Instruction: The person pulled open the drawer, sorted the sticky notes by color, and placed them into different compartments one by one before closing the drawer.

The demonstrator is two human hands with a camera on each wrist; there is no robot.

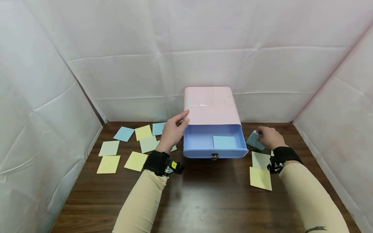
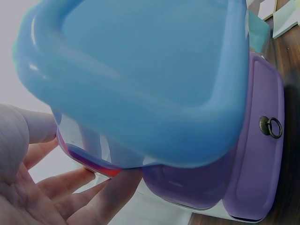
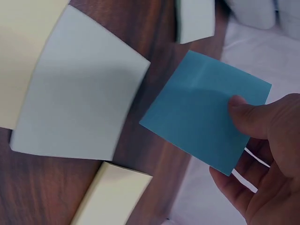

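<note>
- Resting against the left side of the pink cabinet [image 1: 210,106], the left hand [image 1: 173,132] has its fingers straight and relaxed, thumb near the top edge.
- Below it, the blue drawer [image 1: 201,147] stands pulled out, a blue note [image 1: 224,142] lying flat inside.
- Right of the drawer, the right hand [image 1: 269,137] pinches a blue sticky note [image 3: 206,115] between thumb and fingers, just above the table [image 1: 204,194].

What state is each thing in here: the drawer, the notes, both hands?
drawer: pulled open, one blue note lying flat inside.
pink box: upright on the table, left hand resting against its side.
blue sticky note: lifted, pinched by the right hand.
loose notes: lying flat on the table, on both sides of the box.
</note>
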